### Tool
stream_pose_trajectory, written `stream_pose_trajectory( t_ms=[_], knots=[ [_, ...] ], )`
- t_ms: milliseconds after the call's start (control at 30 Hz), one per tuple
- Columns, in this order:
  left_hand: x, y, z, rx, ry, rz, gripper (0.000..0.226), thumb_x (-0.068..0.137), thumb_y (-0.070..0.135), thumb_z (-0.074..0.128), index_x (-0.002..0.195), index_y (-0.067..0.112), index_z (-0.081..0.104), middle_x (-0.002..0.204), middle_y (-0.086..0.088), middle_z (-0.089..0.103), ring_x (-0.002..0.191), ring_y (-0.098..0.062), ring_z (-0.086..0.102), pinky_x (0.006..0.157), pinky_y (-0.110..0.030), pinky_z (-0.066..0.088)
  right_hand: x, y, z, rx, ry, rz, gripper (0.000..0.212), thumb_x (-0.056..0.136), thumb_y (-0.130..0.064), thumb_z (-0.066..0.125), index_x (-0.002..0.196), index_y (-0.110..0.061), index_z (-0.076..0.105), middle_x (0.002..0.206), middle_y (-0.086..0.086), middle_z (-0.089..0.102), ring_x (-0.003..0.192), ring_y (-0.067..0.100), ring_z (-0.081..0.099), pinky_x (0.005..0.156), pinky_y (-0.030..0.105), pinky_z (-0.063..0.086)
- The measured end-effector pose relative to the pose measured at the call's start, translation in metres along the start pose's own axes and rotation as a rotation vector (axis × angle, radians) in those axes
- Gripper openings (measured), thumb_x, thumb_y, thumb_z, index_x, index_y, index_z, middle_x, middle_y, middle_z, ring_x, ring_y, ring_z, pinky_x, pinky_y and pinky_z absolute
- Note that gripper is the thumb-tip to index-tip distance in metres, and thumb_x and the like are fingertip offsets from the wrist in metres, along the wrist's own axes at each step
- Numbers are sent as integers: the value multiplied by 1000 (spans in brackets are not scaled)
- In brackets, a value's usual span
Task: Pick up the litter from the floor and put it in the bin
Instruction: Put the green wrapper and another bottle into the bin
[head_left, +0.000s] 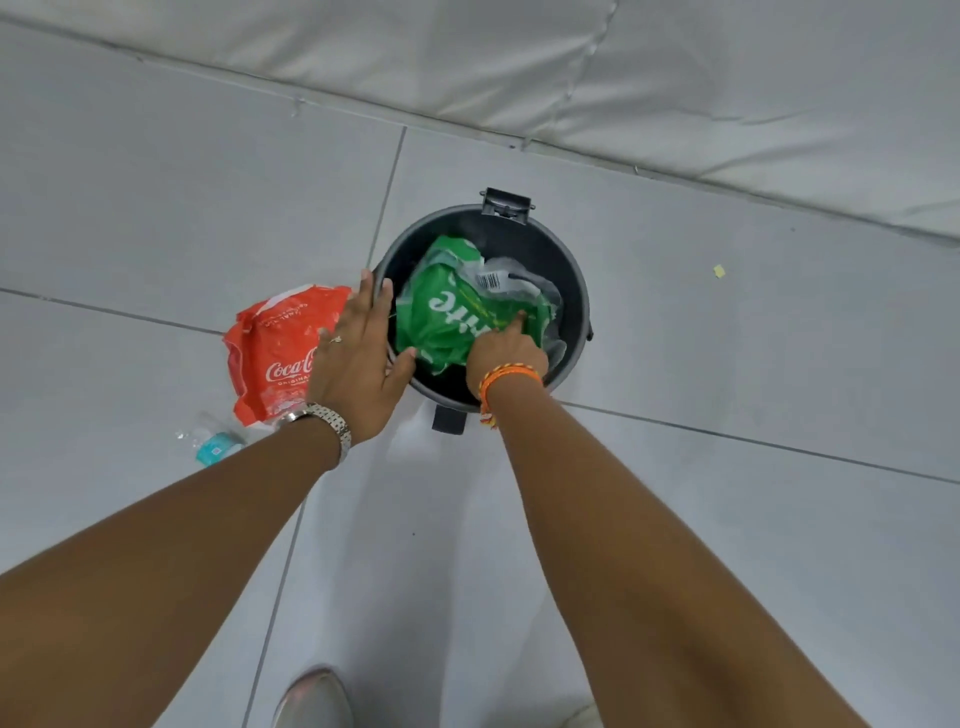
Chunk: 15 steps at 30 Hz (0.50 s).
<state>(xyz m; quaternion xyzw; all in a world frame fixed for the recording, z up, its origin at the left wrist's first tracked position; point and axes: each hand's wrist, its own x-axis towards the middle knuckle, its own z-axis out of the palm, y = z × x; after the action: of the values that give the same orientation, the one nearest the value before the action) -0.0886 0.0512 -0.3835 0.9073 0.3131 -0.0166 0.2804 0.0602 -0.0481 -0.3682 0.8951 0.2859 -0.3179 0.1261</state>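
Two wrappers matter: your right hand (506, 353) presses the light, springy green wrapper (457, 317) into the bin (571, 291), grasping nothing. Your left hand (358, 353) is spread open; pinch the crinkly red wrapper (275, 348), at the bin's nine o'clock, by a fold.

Single view only: head-worn wide-angle camera, looks steeply down from standing height at floor (156, 197). Faces forward toward white wall base along top edge. Both forearms enter from bottom corners, reach toward frame centre. Bin (571, 270) seen from almost straight above, mid-frame, at arm's length. Shoe tip (314, 699) at bottom edge. Lens bends floor lines near edges
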Motion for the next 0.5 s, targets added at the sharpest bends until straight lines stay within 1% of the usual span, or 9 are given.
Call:
stream_pose_trajectory(
  t_ms=[67, 100, 133, 200, 267, 333, 433, 467, 500],
  knots=[
    [-1, 0, 1, 13, 0, -10, 79, 95, 49, 35, 160, 21, -1, 169, -3, -7, 155, -24, 2, 119, -60, 20, 11, 3, 2, -49, -176, -77, 49, 97, -18, 46, 145, -9, 46, 164, 24, 13, 134, 38, 48, 103, 44, 44],
    [-1, 0, 1, 16, 6, -12, 78, 96, 48, 36, 160, 21, 0, 169, -3, -7, 155, -24, 3, 119, -60, 21, 14, 3, 0, -34, -244, -127, 48, 97, -21, 47, 143, -9, 47, 159, 22, 27, 131, 38, 48, 106, 43, 41],
    [-1, 0, 1, 16, 7, -17, 78, 96, 47, 37, 160, 21, 0, 169, -3, -6, 155, -24, 3, 119, -60, 21, 13, 5, -5, 22, -284, -154, 45, 95, -25, 51, 137, -10, 51, 148, 18, 41, 121, 36, 52, 103, 40, 42],
    [0, -2, 3, 10, 6, -27, 78, 96, 45, 38, 160, 21, 0, 169, -3, -6, 155, -24, 2, 119, -60, 20, 6, 10, -21, 116, -297, -161, 32, 88, -27, 60, 115, -10, 59, 127, 16, 58, 99, 31, 55, 88, 34, 47],
    [1, -2, 3, -24, 10, -24, 78, 96, 46, 38, 160, 22, 1, 169, -3, -5, 155, -25, 2, 120, -60, 18, -3, 21, -39, 147, -235, -225, 40, 79, -23, 70, 114, -7, 62, 116, 15, 64, 95, 30, 60, 82, 35, 52],
    [1, -2, 1, -77, 24, 11, 75, 97, 50, 37, 160, 27, 4, 169, -4, -2, 155, -26, 2, 122, -54, 14, -15, 35, -49, 325, 19, -308, 50, 75, -16, 72, 124, -8, 64, 115, 14, 70, 100, 28, 66, 87, 38, 57],
    [-12, -5, -4, -227, 104, 50, 65, 100, 47, 39, 159, 29, 16, 168, -4, 13, 155, -23, 11, 123, -42, 15, -23, 63, -41, 713, 680, -269, 36, 76, -14, 64, 112, -12, 72, 105, 4, 75, 92, 18, 68, 87, 37, 57],
    [-22, -11, -4, -292, 147, 15, 62, 101, 42, 43, 158, 26, 24, 166, -5, 22, 153, -23, 18, 122, -44, 19, -20, 71, -36, 775, 810, -200, 36, 78, -15, 63, 113, -13, 70, 107, 4, 73, 94, 19, 66, 87, 38, 55],
    [-34, -16, -1, -356, 199, -46, 59, 100, 36, 48, 155, 22, 31, 162, -5, 32, 150, -25, 27, 120, -45, 26, -16, 78, -28, 797, 839, -137, 40, 81, -18, 61, 121, -13, 65, 115, 5, 70, 101, 22, 63, 89, 38, 53]
  ],
)
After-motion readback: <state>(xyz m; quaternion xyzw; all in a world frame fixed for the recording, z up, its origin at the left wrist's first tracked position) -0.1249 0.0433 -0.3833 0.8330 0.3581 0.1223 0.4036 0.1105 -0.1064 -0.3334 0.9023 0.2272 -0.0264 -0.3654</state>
